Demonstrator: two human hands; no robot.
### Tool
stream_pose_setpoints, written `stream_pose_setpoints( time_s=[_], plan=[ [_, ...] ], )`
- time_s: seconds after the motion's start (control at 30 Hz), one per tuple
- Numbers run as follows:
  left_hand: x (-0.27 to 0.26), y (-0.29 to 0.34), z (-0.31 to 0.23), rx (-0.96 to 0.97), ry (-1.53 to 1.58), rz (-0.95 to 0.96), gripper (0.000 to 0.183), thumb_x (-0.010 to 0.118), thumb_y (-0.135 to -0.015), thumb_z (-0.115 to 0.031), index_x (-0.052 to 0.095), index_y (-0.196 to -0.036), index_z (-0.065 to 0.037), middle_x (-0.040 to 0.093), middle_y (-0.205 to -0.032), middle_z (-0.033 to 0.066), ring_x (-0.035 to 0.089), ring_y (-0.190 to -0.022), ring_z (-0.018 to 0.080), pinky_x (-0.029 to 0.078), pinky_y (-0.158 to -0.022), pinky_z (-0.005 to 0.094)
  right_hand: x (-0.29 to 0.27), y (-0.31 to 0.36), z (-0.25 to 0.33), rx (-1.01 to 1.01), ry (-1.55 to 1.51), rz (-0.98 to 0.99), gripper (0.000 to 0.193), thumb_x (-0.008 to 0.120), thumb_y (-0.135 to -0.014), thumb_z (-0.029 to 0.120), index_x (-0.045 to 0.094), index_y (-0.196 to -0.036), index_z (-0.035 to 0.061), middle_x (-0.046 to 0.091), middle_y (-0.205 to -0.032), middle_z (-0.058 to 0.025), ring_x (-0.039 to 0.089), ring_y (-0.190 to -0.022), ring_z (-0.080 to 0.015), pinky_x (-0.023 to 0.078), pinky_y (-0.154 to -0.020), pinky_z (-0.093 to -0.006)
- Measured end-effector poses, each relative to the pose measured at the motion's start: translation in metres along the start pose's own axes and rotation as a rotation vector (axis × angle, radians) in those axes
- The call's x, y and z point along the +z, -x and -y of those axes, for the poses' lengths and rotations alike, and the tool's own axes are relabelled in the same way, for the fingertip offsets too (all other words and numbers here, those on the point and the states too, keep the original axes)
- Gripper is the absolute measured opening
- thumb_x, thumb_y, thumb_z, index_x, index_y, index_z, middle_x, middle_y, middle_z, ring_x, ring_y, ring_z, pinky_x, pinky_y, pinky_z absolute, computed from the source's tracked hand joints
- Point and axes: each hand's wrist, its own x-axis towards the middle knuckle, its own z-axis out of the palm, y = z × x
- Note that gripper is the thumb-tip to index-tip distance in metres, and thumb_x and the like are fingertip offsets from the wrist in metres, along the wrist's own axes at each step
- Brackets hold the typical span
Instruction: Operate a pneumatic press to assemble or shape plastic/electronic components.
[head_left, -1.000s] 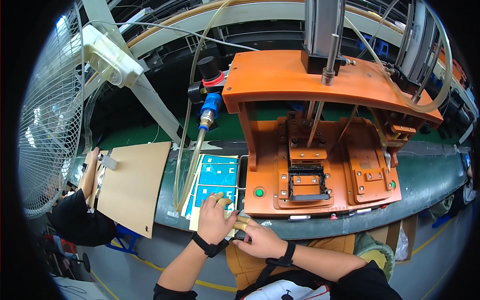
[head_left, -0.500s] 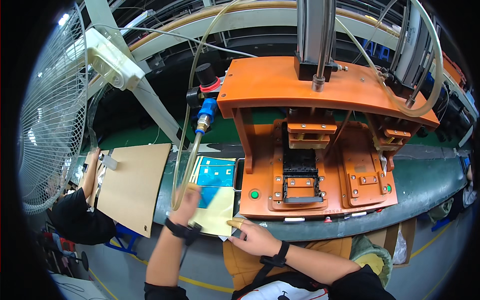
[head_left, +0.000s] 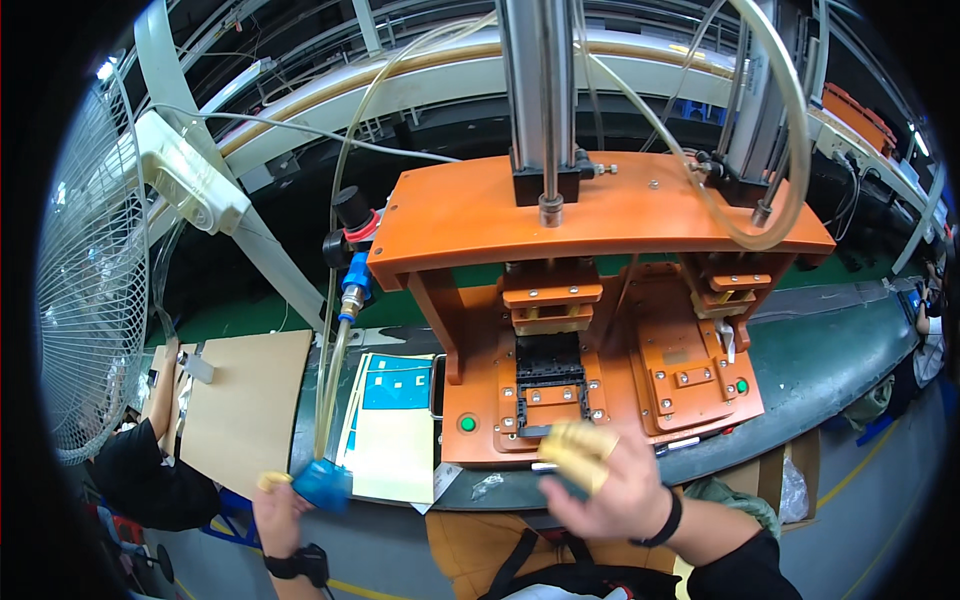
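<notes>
My left hand (head_left: 278, 510), with a yellow cot on a fingertip, pinches a small blue film piece (head_left: 322, 487) off the table's front edge. The piece is smeared by motion. To its right lies a stack of pale yellow sheets (head_left: 393, 460), with a blue sheet (head_left: 398, 383) bearing small pale squares at its far end. My right hand (head_left: 610, 485) hovers in front of the orange press (head_left: 480, 345), thumb apart from its fingers, which wear yellow cots. It is blurred, and I see nothing held. A black plastic frame (head_left: 550, 375) sits in the press's left fixture.
A second fixture (head_left: 690, 385) stands to the right, under its own press head. Clear tubing (head_left: 330, 390) hangs beside the sheets. Left are a cardboard sheet (head_left: 245, 410), a co-worker's arm (head_left: 165, 395) and a caged fan (head_left: 90, 290). A scrap of clear plastic (head_left: 488, 486) lies at the table edge.
My left hand has moved left and toward me, carrying the blue film piece off the yellow sheets. My right hand has left the sheets' edge and moved right, before the press. The view has shifted.
</notes>
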Motion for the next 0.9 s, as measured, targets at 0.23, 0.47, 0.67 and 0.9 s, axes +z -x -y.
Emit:
stream_pose_setpoints(
  time_s=[0.23, 0.47, 0.67, 0.9],
  plan=[
    [0.156, -0.007, -0.046, -0.011, 0.08, 0.473, 0.008, 0.055, -0.104, 0.0, 0.057, -0.112, 0.0, 0.066, -0.102, 0.0086, 0.068, -0.083, 0.0154, 0.058, -0.076, 0.0295, -0.027, -0.048, -0.031, -0.124, 0.036, 0.083, 0.024, 0.082, -0.077, 0.01, 0.075, -0.099, 0.0049, 0.071, -0.101, -0.007, 0.063, -0.101, -0.0305, 0.047, -0.097, -0.046],
    [0.285, -0.074, -0.1, 0.401, -0.257, 0.643, 0.021, 0.062, -0.102, -0.009, 0.064, -0.119, 0.002, 0.069, -0.122, 0.0162, 0.067, -0.108, 0.0234, 0.054, -0.093, 0.0335, -0.166, 0.013, -0.036, 0.36, -0.293, -0.112, 0.019, 0.079, -0.088, 0.012, 0.075, -0.1, -0.0022, 0.076, -0.096, -0.0144, 0.07, -0.074, -0.0211, 0.055, -0.07, -0.0326],
    [0.33, -0.115, -0.103, 0.463, -0.709, 0.656, 0.035, 0.057, -0.098, -0.012, 0.064, -0.13, 0.001, 0.066, -0.127, 0.0257, 0.063, -0.118, 0.0445, 0.049, -0.104, 0.0427, -0.243, 0.158, -0.103, 0.594, -0.931, -0.93, 0.027, 0.059, -0.108, 0.027, 0.068, -0.119, 0.0041, 0.075, -0.103, -0.0064, 0.072, -0.091, -0.0161, 0.061, -0.085, -0.0317],
    [0.345, -0.163, -0.07, 0.551, -1.16, 0.664, 0.037, 0.054, -0.099, -0.026, 0.068, -0.13, -0.012, 0.071, -0.123, 0.0173, 0.066, -0.113, 0.0382, 0.055, -0.096, 0.0422, -0.24, 0.271, -0.278, 0.87, -1.102, -1.193, 0.027, 0.066, -0.104, 0.026, 0.064, -0.123, 0.0068, 0.07, -0.114, -0.0084, 0.068, -0.103, -0.0181, 0.059, -0.087, -0.0289]
  ],
)
